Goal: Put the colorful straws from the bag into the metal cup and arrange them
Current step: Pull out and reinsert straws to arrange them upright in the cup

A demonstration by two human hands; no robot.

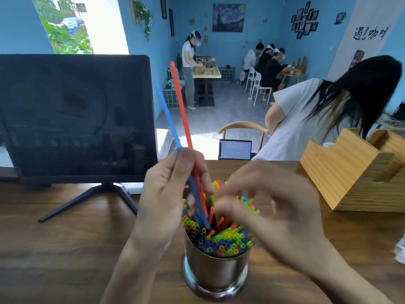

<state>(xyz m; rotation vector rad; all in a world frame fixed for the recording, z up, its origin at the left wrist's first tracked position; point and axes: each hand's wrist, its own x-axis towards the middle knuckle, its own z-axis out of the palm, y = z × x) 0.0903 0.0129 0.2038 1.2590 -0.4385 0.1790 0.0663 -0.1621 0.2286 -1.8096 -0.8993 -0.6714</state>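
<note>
Progress: metal cup (215,274) was nearly full of straws (223,243), bag not visible | our left hand (168,194) pinched a blue straw (167,116) and orange straw (180,106) above the cup | right hand (269,212) blurred over the cup, fingers unclear | left: seat both, arrange.

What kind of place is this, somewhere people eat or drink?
Most likely a small café. A metal cup packed with straws stands on a wooden counter, people sit at tables farther back, and framed pictures and a painting decorate the blue walls.
</note>
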